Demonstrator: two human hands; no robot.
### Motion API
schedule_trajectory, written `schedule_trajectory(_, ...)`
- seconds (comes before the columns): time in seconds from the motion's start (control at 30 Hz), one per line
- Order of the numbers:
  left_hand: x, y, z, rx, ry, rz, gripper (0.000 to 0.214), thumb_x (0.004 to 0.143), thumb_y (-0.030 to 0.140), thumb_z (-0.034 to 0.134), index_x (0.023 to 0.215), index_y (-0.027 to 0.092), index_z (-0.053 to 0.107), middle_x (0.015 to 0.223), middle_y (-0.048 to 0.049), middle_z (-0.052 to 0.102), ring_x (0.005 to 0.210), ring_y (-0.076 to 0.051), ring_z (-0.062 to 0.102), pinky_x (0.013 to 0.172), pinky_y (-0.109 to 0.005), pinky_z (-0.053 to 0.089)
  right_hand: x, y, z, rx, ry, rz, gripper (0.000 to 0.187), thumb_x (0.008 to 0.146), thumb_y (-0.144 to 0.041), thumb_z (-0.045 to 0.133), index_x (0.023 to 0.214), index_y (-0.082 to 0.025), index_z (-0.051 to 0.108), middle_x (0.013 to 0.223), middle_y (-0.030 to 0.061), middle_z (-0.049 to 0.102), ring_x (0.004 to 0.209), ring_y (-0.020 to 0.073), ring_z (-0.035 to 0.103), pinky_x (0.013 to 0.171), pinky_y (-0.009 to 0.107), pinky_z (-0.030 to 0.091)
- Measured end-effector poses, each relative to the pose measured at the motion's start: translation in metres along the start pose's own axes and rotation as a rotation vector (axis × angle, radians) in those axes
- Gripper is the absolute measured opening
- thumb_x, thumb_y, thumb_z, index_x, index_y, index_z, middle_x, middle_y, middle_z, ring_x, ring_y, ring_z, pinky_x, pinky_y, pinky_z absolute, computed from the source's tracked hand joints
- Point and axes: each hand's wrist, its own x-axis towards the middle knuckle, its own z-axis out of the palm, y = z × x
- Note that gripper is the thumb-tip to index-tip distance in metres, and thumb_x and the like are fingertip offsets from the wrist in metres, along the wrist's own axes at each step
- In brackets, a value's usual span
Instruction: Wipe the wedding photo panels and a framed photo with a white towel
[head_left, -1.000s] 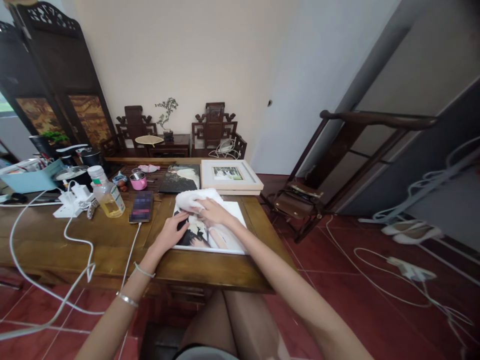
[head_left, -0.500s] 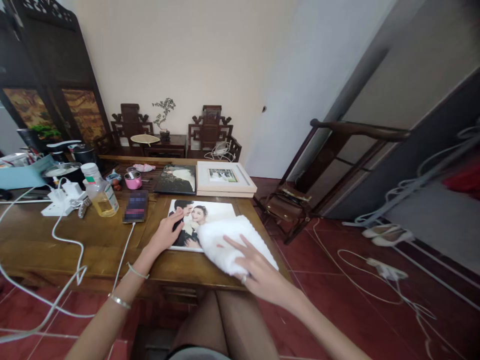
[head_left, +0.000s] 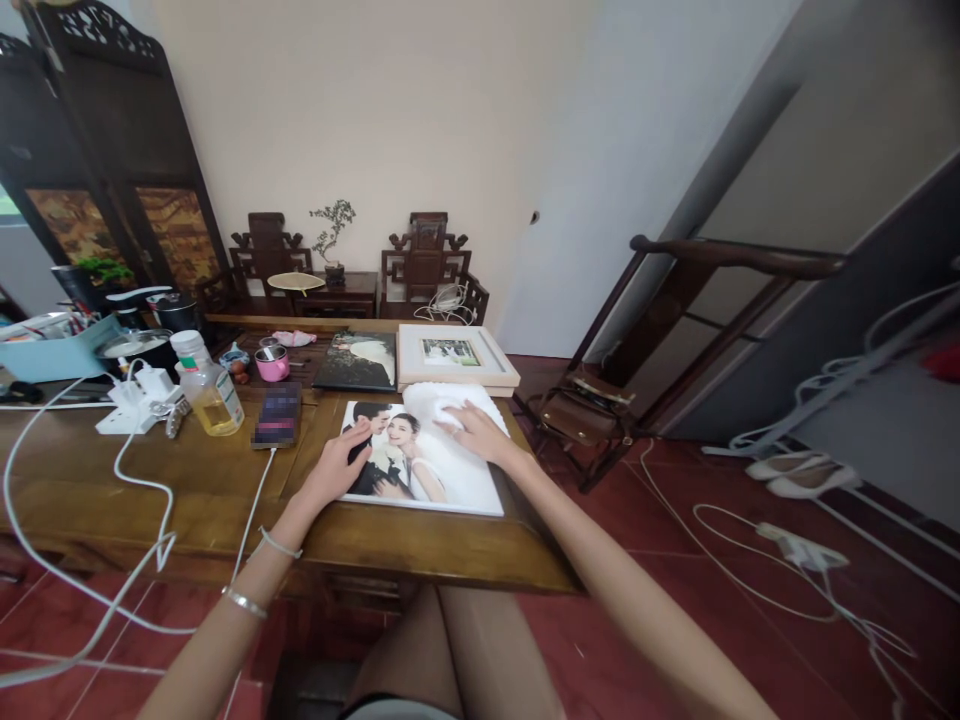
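A wedding photo panel lies face up on the wooden table in front of me, showing a couple. Flat on its left edge rests my left hand, fingers outstretched, holding nothing. My right hand presses a fluffy white towel against the panel's upper right part, its fingers bent into the fabric. The towel covers the panel's far right corner and reaches the front of a white-framed picture.
Behind the panel are a dark photo board and a white picture frame. To the left stand a phone on a cable, a pink cup, an oil-coloured bottle and a power strip. A wooden chair stands right.
My right hand has slid the towel away from me, from the panel's near right corner to its far right part. The left hand stays at the left edge.
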Motion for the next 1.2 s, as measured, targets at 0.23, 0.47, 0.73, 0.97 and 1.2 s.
schedule_trajectory(0.23, 0.000, 0.002, 0.002, -0.021, 0.022, -0.015, 0.042, 0.089, 0.032, 0.044, 0.126, 0.017, 0.055, 0.138, -0.0070, 0.048, 0.131, -0.021, 0.040, 0.112, -0.039, 0.030, -0.064, -0.036, 0.001, -0.026, 0.005, -0.156, 0.025, 0.086, -0.019, 0.044, 0.101, -0.017, 0.064, 0.134, 0.0141, 0.051, 0.132, 0.0271, 0.037, 0.111, 0.055, 0.017)
schedule_trajectory(0.47, 0.000, 0.006, 0.001, 0.006, 0.013, 0.000, 0.042, 0.089, 0.030, 0.043, 0.127, 0.018, 0.054, 0.138, -0.0064, 0.048, 0.132, -0.022, 0.039, 0.111, -0.041, 0.030, -0.132, -0.086, -0.016, 0.034, -0.174, -0.229, 0.018, 0.078, -0.014, 0.048, 0.083, -0.019, 0.065, 0.141, 0.0087, 0.044, 0.136, 0.0262, 0.029, 0.112, 0.052, 0.018)
schedule_trajectory(0.73, 0.000, 0.003, 0.000, 0.013, 0.006, -0.003, 0.042, 0.089, 0.032, 0.043, 0.126, 0.017, 0.055, 0.138, -0.0073, 0.048, 0.130, -0.021, 0.041, 0.111, -0.039, 0.031, -0.021, -0.019, -0.001, 0.044, -0.040, -0.068, 0.030, 0.091, -0.032, 0.043, 0.112, -0.022, 0.062, 0.125, 0.0063, 0.060, 0.123, 0.0267, 0.048, 0.111, 0.050, 0.021)
schedule_trajectory(0.97, -0.001, 0.004, 0.000, -0.003, 0.011, -0.009, 0.042, 0.089, 0.030, 0.043, 0.127, 0.017, 0.055, 0.138, -0.0066, 0.048, 0.131, -0.020, 0.040, 0.111, -0.038, 0.031, -0.007, -0.024, 0.008, 0.009, 0.033, -0.103, 0.028, 0.092, -0.029, 0.042, 0.110, -0.019, 0.062, 0.125, 0.0100, 0.060, 0.122, 0.0280, 0.049, 0.108, 0.055, 0.019)
schedule_trajectory(1.2, 0.000, 0.005, 0.002, 0.004, 0.028, 0.000, 0.041, 0.088, 0.030, 0.043, 0.126, 0.016, 0.056, 0.136, -0.0076, 0.050, 0.130, -0.020, 0.042, 0.111, -0.040, 0.031, -0.109, -0.096, -0.004, 0.020, -0.118, -0.221, 0.022, 0.082, -0.015, 0.047, 0.094, -0.018, 0.065, 0.137, 0.0135, 0.048, 0.136, 0.0267, 0.028, 0.112, 0.056, 0.013)
